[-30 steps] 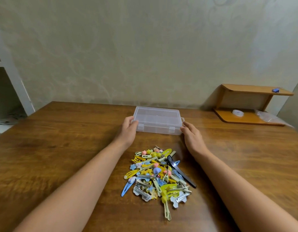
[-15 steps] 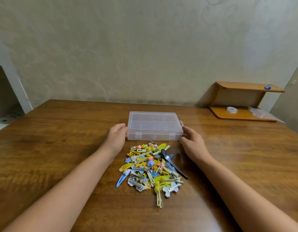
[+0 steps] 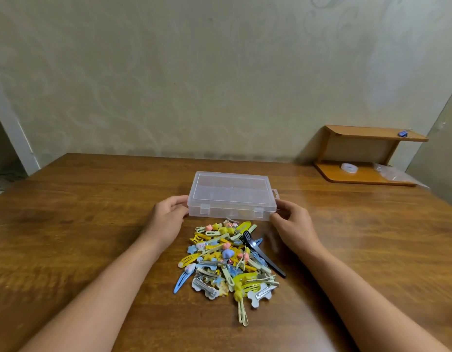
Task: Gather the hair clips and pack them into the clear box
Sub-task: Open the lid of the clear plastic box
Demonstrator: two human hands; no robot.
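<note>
A clear plastic box (image 3: 231,193) with its lid closed and two front latches lies on the wooden table (image 3: 80,224). My left hand (image 3: 167,217) grips its left end, fingers curled at the corner. At the right front corner my right hand (image 3: 292,223) holds the box between thumb and fingers. Just in front of the box lies a pile of hair clips (image 3: 230,257), mostly yellow, blue, pink and white, with a long black clip (image 3: 264,255) along its right side. The pile sits between my forearms.
A small two-tier wooden shelf (image 3: 364,158) stands at the table's back right, with a white tape roll (image 3: 348,168) and a clear bag (image 3: 392,172) on its lower board and a blue clip (image 3: 402,133) on top. A white shelving unit (image 3: 14,138) is at far left.
The box has come closer to the clip pile, drawn toward me by both hands. My fingers have closed further around its ends. The view has tilted slightly.
</note>
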